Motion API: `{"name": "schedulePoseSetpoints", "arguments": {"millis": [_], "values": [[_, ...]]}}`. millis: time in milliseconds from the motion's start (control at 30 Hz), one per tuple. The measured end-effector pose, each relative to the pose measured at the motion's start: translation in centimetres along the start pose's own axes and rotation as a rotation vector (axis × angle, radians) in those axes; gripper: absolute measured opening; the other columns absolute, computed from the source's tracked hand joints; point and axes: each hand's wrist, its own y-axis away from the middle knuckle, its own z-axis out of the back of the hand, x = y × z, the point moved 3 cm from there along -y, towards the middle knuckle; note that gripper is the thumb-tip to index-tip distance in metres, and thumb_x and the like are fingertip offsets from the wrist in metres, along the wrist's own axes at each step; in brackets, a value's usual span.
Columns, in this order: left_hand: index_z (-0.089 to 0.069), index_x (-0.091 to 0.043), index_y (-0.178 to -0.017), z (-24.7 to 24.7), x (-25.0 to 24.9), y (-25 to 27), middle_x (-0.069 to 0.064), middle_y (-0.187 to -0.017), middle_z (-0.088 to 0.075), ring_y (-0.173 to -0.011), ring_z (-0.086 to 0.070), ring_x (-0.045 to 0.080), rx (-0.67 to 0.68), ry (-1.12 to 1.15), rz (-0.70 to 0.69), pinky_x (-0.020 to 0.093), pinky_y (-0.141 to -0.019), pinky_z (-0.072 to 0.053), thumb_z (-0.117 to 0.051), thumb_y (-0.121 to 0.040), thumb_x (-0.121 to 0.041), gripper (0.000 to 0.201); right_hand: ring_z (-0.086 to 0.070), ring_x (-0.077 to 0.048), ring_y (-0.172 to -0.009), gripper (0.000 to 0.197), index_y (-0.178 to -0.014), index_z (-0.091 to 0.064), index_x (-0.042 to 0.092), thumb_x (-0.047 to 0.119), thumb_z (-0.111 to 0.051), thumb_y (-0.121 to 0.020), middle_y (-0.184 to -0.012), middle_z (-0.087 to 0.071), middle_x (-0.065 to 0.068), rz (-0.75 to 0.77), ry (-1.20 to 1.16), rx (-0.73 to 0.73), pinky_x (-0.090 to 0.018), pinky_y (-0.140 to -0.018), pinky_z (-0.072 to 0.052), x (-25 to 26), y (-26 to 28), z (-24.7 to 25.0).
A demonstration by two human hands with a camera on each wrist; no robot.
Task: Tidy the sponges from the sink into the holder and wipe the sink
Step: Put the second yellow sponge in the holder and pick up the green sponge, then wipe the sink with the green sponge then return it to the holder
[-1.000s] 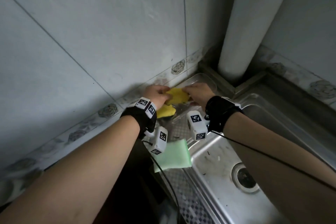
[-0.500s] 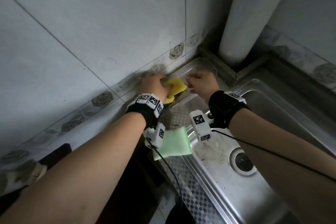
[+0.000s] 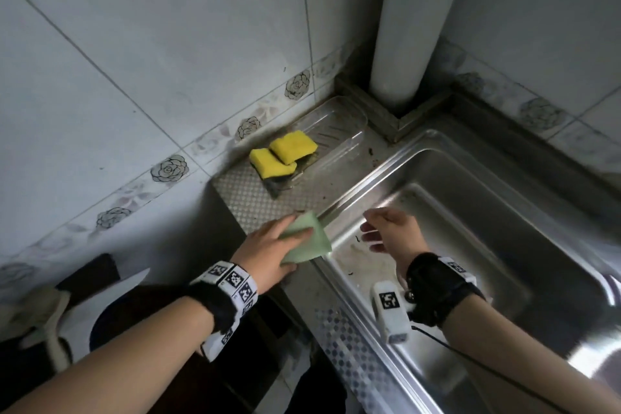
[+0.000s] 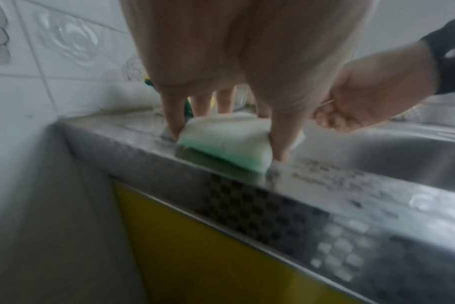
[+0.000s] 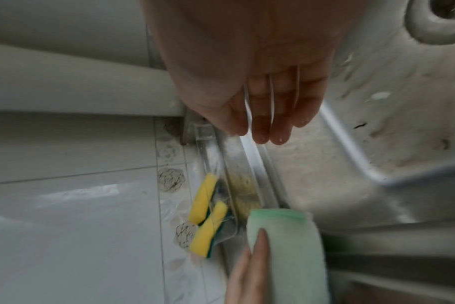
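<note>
Two yellow sponges [image 3: 284, 155] lie overlapping at the near end of a clear plastic holder [image 3: 339, 126] against the tiled wall; the right wrist view shows these yellow sponges [image 5: 208, 214] edge-on. A pale green sponge [image 3: 307, 242] rests on the sink's left rim. My left hand [image 3: 268, 252] grips it, thumb and fingers pinching its sides, as the left wrist view shows on the green sponge [image 4: 226, 144]. My right hand [image 3: 389, 232] hovers over the steel sink [image 3: 487, 212] with fingers relaxed and holding nothing.
A thick white pipe [image 3: 413, 20] stands in the corner behind the holder. The sink floor [image 5: 390, 115] is stained with specks of dirt, and its drain [image 5: 444, 16] lies near my right wrist. A yellow cabinet front [image 4: 208, 257] runs below the rim.
Both hands have pulled back from the holder, leaving the two yellow sponges in it. My left hand has taken hold of the green sponge on the rim. My right hand now hovers over the sink.
</note>
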Motion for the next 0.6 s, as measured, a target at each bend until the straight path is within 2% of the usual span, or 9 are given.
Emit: {"name": "schedulePoseSetpoints", "arguments": {"millis": [67,133,200,233,333,467,600], "values": [[-0.036,-0.036,-0.142,-0.4,-0.6,-1.2,0.001,-0.156,-0.025,-0.137,-0.035,0.028,-0.092,-0.013,-0.017,0.047,-0.109,-0.038,-0.067,-0.08,-0.026,0.07,-0.06,-0.022,-0.062,0.012,-0.093,-0.067,0.007,0.015,-0.059,-0.089,-0.079,-0.066,-0.012,-0.013,-0.016,-0.034,-0.03,-0.056,-0.044,-1.2,0.8,1.4],[-0.035,-0.028,-0.143,-0.8,-1.2,-3.7,0.007,-0.158,-0.024,-0.142,-0.03,0.033,-0.16,-0.052,-0.024,0.048,-0.112,-0.035,-0.066,-0.082,-0.021,0.069,-0.061,-0.023,-0.065,0.012,-0.092,-0.067,0.008,0.016,-0.059,-0.089,-0.079,-0.067,-0.012,-0.031,-0.021,-0.056,-0.031,-0.057,-0.045,-2.1,1.3,2.6],[-0.032,-0.022,-0.146,-0.8,-2.6,-6.8,0.009,-0.16,-0.02,-0.144,-0.025,0.034,-0.193,-0.115,-0.062,0.048,-0.115,-0.03,-0.064,-0.084,-0.022,0.069,-0.061,-0.023,-0.065,0.012,-0.093,-0.067,0.008,0.015,-0.058,-0.09,-0.078,-0.067,-0.011,-0.041,-0.035,-0.095,-0.032,-0.058,-0.046,-3.1,1.8,3.9],[-0.028,-0.02,-0.147,-0.5,-3.6,-8.7,0.008,-0.161,-0.016,-0.145,-0.022,0.034,-0.195,-0.144,-0.089,0.049,-0.116,-0.029,-0.061,-0.087,-0.024,0.069,-0.062,-0.022,-0.064,0.011,-0.094,-0.067,0.009,0.014,-0.058,-0.089,-0.077,-0.068,-0.01,-0.042,-0.046,-0.123,-0.032,-0.058,-0.047,-3.6,2.0,4.8],[-0.012,-0.022,-0.15,0.6,-6.9,-13.7,0.001,-0.162,0.005,-0.148,-0.006,0.031,-0.086,-0.207,-0.131,0.05,-0.118,-0.019,-0.047,-0.094,-0.026,0.067,-0.059,-0.019,-0.054,0.009,-0.091,-0.067,0.011,0.013,-0.059,-0.088,-0.071,-0.068,-0.009,-0.06,-0.088,-0.186,-0.029,-0.055,-0.046,-5.0,2.5,6.7],[-0.014,-0.018,-0.149,2.1,-11.6,-20.2,0.003,-0.162,0.004,-0.142,-0.017,0.038,-0.112,-0.309,-0.236,0.051,-0.114,-0.027,-0.051,-0.091,-0.013,0.069,-0.059,-0.017,-0.053,0.01,-0.086,-0.068,0.012,0.009,-0.059,-0.088,-0.069,-0.068,-0.008,-0.066,-0.097,-0.268,-0.026,-0.051,-0.044,-6.3,3.5,9.0],[-0.013,-0.015,-0.149,2.5,-13.5,-23.0,-0.002,-0.162,0.001,-0.144,-0.011,0.038,-0.086,-0.391,-0.264,0.054,-0.112,-0.027,-0.04,-0.093,-0.006,0.063,-0.062,-0.021,-0.055,0.01,-0.083,-0.066,0.014,0.009,-0.058,-0.087,-0.073,-0.069,-0.01,-0.08,-0.109,-0.336,-0.024,-0.049,-0.042,-7.4,4.4,11.1]]}}
